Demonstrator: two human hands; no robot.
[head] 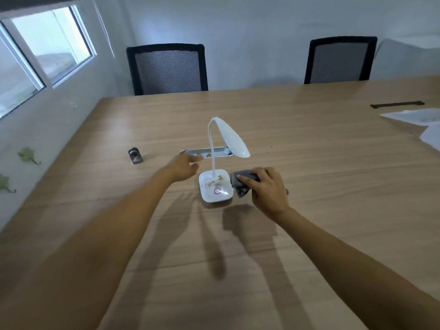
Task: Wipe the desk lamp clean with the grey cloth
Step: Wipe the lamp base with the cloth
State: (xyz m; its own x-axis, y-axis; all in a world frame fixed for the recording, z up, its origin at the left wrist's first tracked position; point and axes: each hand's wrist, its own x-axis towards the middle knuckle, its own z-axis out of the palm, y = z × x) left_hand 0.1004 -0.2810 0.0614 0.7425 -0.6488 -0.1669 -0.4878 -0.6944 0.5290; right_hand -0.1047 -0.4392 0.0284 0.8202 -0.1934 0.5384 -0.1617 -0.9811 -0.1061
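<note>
While right hand (269,190) clutches grey cloth (242,182), left hand (184,167), grip open, nears lamp (228,139).

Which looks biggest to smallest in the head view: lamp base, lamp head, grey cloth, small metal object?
1. Lamp head
2. Lamp base, close to the head
3. Grey cloth, partly hidden by the right hand
4. Small metal object

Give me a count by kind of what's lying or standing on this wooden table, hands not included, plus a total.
Desk lamp: 1
Grey cloth, held in the right hand: 1
Small grey metal object: 1
White paper sheets at the right edge: 2 visible
Total: 5
</note>
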